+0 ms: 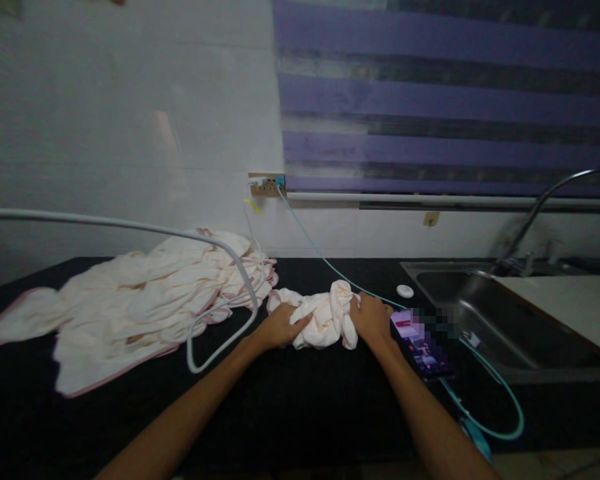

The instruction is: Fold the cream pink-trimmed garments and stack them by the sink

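Both hands pin a bunched cloth (320,319) to the dark tabletop (300,400), apparently to steady it. The left hand (279,328) lies half-flat, fingers curled onto its edge; the right hand (371,319) closes over the other end, both forearms stretched forward. A cloth pile (145,300) lies left, a phone (421,345) just right.

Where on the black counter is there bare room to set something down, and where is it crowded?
Bare: the black counter between the forearms, and its front left corner below the cream cloth pile. Crowded: around the bunched cream cloth gripped by left hand and right hand, with the lit phone and teal cable beside the steel sink.
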`<state>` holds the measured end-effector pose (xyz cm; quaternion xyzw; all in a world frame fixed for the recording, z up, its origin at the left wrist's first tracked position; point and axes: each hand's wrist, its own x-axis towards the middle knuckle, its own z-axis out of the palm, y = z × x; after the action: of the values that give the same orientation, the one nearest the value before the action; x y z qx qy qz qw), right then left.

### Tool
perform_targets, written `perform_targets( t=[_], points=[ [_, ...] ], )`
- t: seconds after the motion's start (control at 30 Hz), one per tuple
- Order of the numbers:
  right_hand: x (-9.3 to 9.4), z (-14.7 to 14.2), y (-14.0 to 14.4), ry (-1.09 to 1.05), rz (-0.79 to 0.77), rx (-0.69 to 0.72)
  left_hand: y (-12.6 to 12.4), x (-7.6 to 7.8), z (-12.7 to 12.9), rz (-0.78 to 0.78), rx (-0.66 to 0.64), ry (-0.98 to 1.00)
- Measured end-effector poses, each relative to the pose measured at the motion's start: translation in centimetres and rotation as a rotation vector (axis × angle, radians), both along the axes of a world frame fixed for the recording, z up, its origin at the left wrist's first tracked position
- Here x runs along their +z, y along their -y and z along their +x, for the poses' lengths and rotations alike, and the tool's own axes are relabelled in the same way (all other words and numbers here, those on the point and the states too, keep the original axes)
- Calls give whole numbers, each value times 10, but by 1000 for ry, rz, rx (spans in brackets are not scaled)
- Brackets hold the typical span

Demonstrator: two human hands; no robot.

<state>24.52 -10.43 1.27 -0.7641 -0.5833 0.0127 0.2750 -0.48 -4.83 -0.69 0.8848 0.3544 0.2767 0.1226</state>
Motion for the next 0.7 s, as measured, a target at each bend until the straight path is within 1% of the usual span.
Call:
perform_targets(
  t=[0.07,0.23,0.33,0.43,0.6,0.7],
  points=[
    [5,-1,5,51,-55,-16,-1,-1,0,18,-8,-7],
    [11,-4,9,48,-154,-43,-4,-6,-1,-7,22,-49],
    [14,-6,12,44,-164,-56,-5,-8,-2,-14,48,-68],
    [17,-8,15,13,-185,-76,-4,-7,-2,-3,65,-63],
    [20,-11,20,-18,-199,-92,-2,-2,0,-71,35,-67],
    [20,-11,21,9,-185,-85,-2,-2,-1,-70,47,-43]
  ],
)
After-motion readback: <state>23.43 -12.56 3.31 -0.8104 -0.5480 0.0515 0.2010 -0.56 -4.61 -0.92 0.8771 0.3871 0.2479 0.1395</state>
